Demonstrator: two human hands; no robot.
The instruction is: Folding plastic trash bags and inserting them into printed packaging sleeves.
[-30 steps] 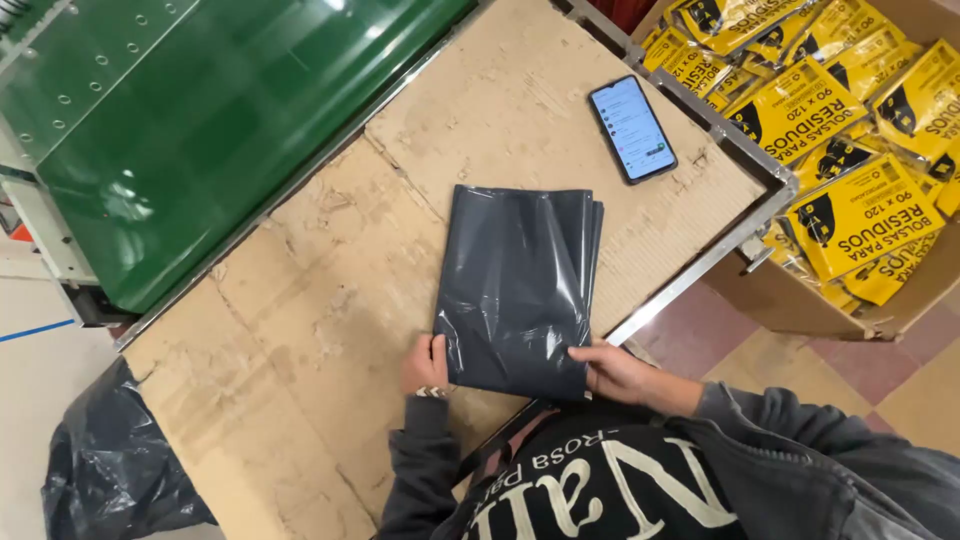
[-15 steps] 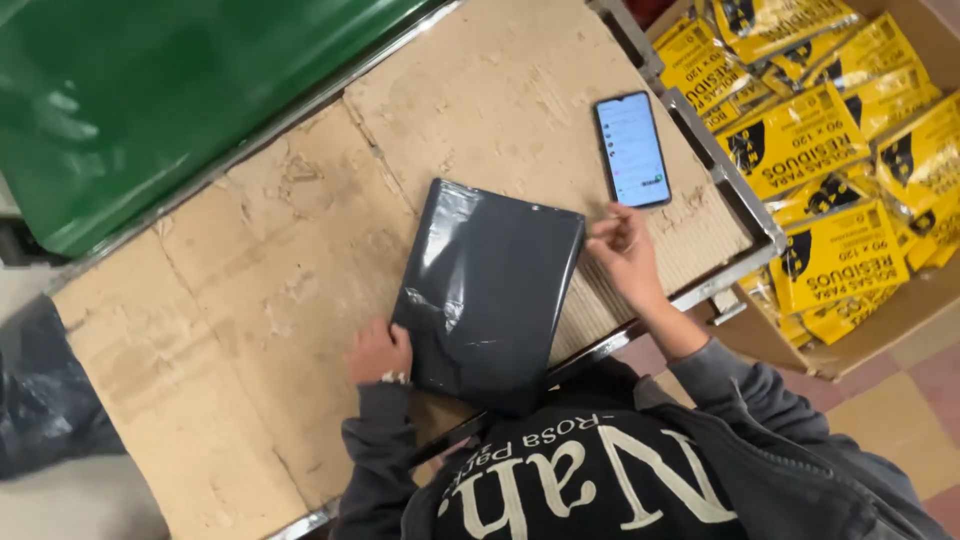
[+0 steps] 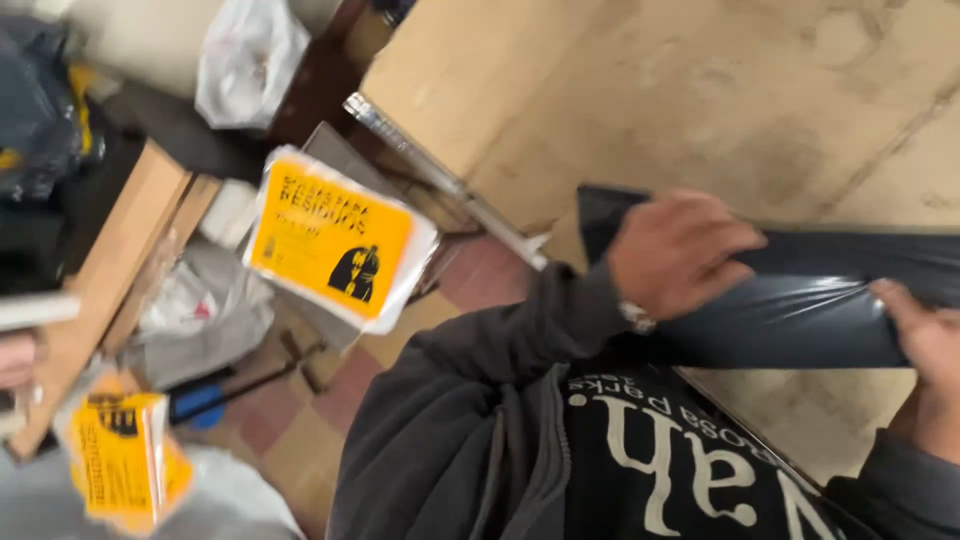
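A folded stack of dark grey plastic bags lies at the near edge of the cardboard-covered table. My left hand, with a watch on its wrist, is closed over the stack's left end. My right hand grips the stack's lower right edge at the frame's border. Both dark sleeves and my printed shirt fill the bottom of the view. The picture is blurred by motion.
A yellow-labelled clear packet lies left of the table's metal edge. Another yellow packet sits at the lower left. A white plastic bag, a brown board, crumpled plastic and a blue object crowd the tiled floor.
The view has swung left, so the phone and the box of yellow packets are out of sight. Both hands now grip the bag stack at the table's near edge.
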